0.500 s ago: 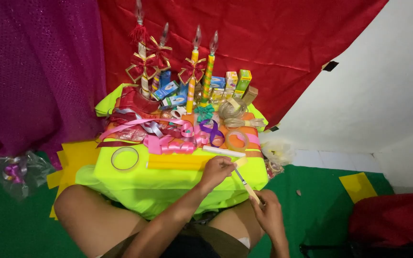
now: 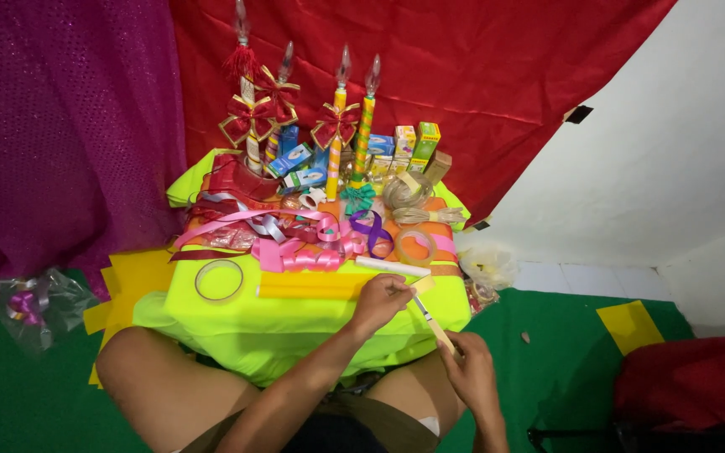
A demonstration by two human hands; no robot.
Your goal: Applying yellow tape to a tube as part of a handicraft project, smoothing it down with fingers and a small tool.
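we sit behind a low worktop [image 2: 211, 323] draped in neon yellow-green cloth, knees spread on either side of its near edge. our left hand [image 2: 382, 299] rests over the near right part of the worktop, fingers pinched on a small pale yellow piece [image 2: 422, 284] at the upper end of a thin cream stick [image 2: 435, 323]. our right hand [image 2: 469, 372] sits lower, just off the near right corner, fingers closed around the lower end of the same stick, so the stick slants between the two hands.

just beyond the left hand lie a white rod [image 2: 392, 267] and a long yellow strip [image 2: 312, 288], both parallel to the near edge. a roll of clear tape [image 2: 219, 279] lies flat towards the near left, and a second tape roll [image 2: 415, 247] stands just behind the white rod. the middle of the worktop is heaped with pink ribbon [image 2: 299, 252], purple ribbon [image 2: 371, 228] and coils of twine [image 2: 406, 195]. along the far edge stand tall decorated candle-shaped lamps [image 2: 338, 126] with red bows, beside small coloured boxes [image 2: 413, 143].

a yellow paper sheet [image 2: 136, 277] sticks out under the cloth on the left. a crumpled clear bag [image 2: 31, 302] lies on the green floor [image 2: 564, 369] to the left, and red cloth [image 2: 463, 75] and purple cloth [image 2: 60, 126] hang behind.
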